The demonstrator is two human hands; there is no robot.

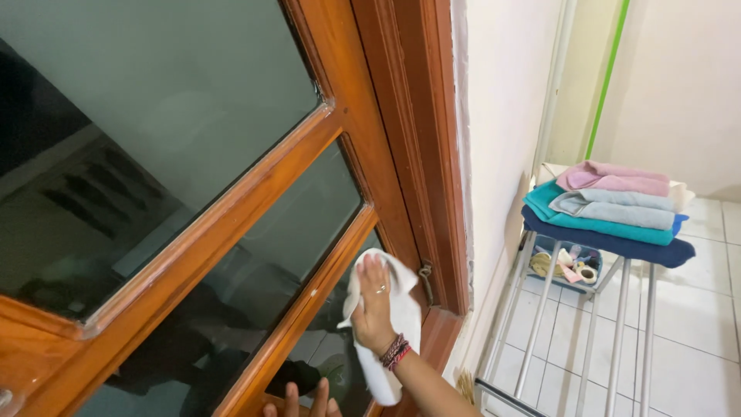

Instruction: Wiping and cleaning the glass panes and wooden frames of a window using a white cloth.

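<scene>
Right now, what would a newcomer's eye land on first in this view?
First the right hand, low centre, pressing a white cloth flat against the lowest glass pane of a wooden window frame. Then, at right, folded towels in pink, pale blue, teal and navy stacked on a metal drying rack. The left hand's fingertips show at the bottom edge.

Only the fingertips of the left hand (302,401) show above the bottom edge. The white cloth (394,324) is partly covered by the right hand (374,305). The small things in the blue basket (567,262) under the folded towels (610,208) are too small to tell apart.
</scene>
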